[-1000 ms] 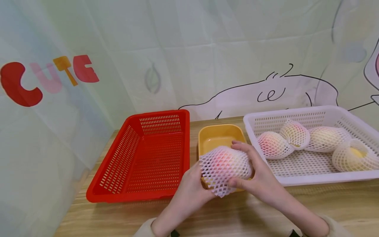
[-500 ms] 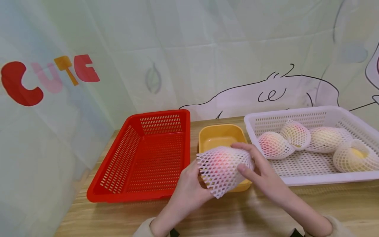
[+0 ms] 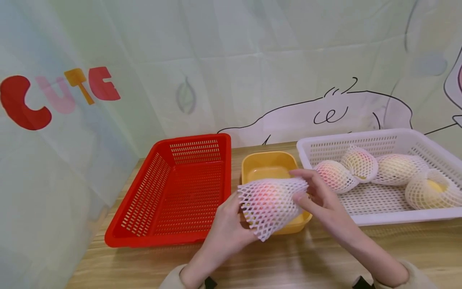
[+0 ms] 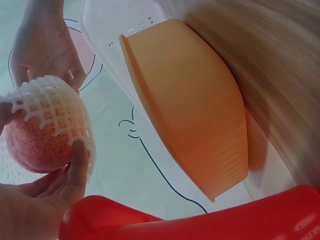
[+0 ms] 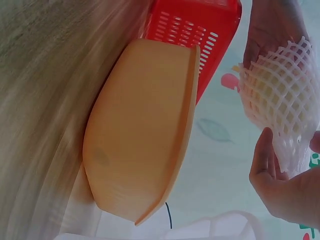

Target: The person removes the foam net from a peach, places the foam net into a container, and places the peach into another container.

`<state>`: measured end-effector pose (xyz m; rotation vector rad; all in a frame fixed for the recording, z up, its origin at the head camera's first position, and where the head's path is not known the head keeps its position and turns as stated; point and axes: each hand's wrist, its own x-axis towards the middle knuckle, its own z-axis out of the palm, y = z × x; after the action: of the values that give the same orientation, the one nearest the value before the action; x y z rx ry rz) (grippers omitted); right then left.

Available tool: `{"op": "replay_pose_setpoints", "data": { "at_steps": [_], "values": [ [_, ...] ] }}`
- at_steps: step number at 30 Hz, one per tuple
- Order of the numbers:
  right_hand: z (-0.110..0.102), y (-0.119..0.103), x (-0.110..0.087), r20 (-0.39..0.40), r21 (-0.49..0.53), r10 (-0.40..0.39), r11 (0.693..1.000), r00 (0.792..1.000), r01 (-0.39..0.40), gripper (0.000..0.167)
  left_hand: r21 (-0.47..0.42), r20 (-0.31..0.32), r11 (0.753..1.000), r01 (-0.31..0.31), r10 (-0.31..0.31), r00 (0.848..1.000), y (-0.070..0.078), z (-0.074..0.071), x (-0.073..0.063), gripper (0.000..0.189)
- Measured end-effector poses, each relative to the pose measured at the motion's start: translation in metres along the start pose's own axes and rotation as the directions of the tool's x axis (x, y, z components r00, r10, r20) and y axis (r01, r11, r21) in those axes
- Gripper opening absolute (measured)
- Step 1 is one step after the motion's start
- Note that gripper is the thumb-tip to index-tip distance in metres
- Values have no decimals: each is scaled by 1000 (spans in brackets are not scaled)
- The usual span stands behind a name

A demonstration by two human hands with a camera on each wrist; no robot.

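Since a second ago, the right hand [image 3: 321, 202] has drawn slightly outward, stretching the foam net [image 3: 272, 214]. Its thumb and fingers pinch the net's end; the left hand [image 3: 227, 228], forearm slanting inward, curls its fingers around the pink fruit [image 4: 37, 147], netted between both hands. Beneath and beyond the fingers stands a yellow container [image 3: 267, 172]; left of them a red basket [image 3: 159, 241], right a white basket [image 3: 400, 217], on a wood-grained table [image 3: 267, 265] before a printed curtain [image 3: 252, 60].
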<state>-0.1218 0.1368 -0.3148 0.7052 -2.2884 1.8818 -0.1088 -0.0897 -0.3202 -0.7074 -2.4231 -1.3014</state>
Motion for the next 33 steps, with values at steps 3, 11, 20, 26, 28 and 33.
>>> {"op": "replay_pose_setpoints", "data": {
  "at_steps": [3,11,20,26,28,33],
  "values": [
    [0,-1,0,-35,-31,27,999,999,-28,39,-4,8,1000,-3,3,1000,0,-1,1,65],
    [0,-1,1,-102,-65,-2,998,995,-4,24,14,1,1000,-27,27,1000,0,-2,2,65],
    [-3,2,3,-136,-49,-38,998,990,32,18,19,-9,1000,-10,10,1000,2,-3,1,66],
    [-5,2,3,-141,-30,-46,999,989,42,17,31,-14,999,-9,10,1000,2,-4,1,63],
    [-5,1,4,-136,-15,-41,999,990,39,18,26,-8,1000,8,-8,1000,3,-5,2,63],
    [-7,1,4,-134,19,-32,999,991,35,20,4,8,999,46,-46,999,4,-6,2,66]
  ]
}}
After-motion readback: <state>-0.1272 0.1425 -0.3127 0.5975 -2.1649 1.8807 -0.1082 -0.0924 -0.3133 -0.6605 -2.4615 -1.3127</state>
